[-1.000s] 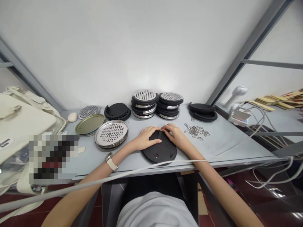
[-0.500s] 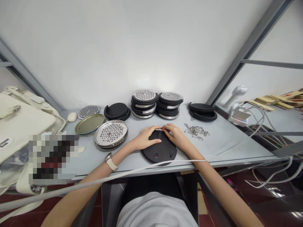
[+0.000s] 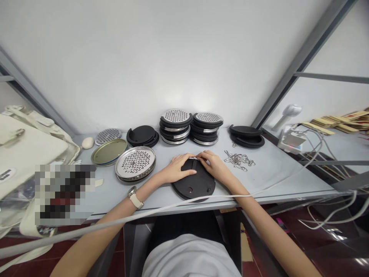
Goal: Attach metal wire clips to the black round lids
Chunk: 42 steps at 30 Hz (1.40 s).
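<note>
A round black disc (image 3: 196, 184) lies on the grey table near its front edge. My left hand (image 3: 179, 168) rests on the disc's left side, thumb stretched over its face and fingertips at its far edge. My right hand (image 3: 212, 163) is at the far right edge, its fingers pinched close to the left fingertips on something small that I cannot make out. To the right lies a loose pile of small metal clips (image 3: 238, 159). Left of my hands sits a round perforated metal plate (image 3: 135, 163).
Two stacks of black and metal discs (image 3: 176, 129) stand by the wall. Black discs (image 3: 247, 136) lie back right, an olive lid (image 3: 109, 152) at left. A white cable (image 3: 170, 209) crosses over both forearms. A cream bag (image 3: 31, 142) is far left.
</note>
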Each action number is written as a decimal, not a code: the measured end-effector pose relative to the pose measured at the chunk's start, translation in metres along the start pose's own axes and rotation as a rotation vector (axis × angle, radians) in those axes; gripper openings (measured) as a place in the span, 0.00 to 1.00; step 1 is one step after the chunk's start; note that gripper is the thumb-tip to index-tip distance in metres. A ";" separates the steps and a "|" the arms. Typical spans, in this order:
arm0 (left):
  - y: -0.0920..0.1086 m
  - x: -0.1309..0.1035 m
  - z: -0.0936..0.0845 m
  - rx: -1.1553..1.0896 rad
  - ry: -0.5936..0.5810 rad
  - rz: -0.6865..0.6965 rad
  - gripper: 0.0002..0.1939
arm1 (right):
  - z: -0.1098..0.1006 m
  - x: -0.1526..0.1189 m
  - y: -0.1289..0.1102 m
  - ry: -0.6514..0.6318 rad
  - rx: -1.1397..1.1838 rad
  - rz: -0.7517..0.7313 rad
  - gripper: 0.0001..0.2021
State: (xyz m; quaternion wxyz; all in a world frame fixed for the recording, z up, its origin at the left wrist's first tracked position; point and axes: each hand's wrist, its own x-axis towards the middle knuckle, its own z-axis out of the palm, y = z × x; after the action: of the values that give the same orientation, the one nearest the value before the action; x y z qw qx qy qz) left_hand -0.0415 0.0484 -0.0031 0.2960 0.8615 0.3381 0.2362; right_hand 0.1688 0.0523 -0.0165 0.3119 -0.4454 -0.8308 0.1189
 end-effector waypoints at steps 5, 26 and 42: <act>0.002 0.000 0.000 0.001 -0.002 -0.015 0.25 | 0.000 0.000 0.001 0.005 0.004 -0.012 0.09; 0.003 -0.001 -0.001 0.003 -0.007 -0.018 0.24 | 0.001 0.000 0.002 0.009 0.010 -0.012 0.09; 0.001 0.000 0.000 0.013 -0.004 0.008 0.22 | 0.000 0.000 0.002 0.008 0.028 -0.015 0.10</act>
State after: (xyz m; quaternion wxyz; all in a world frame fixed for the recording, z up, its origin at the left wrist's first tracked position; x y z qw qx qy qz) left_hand -0.0414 0.0482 -0.0022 0.2902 0.8653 0.3357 0.2332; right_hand 0.1700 0.0536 -0.0176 0.3224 -0.4352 -0.8311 0.1262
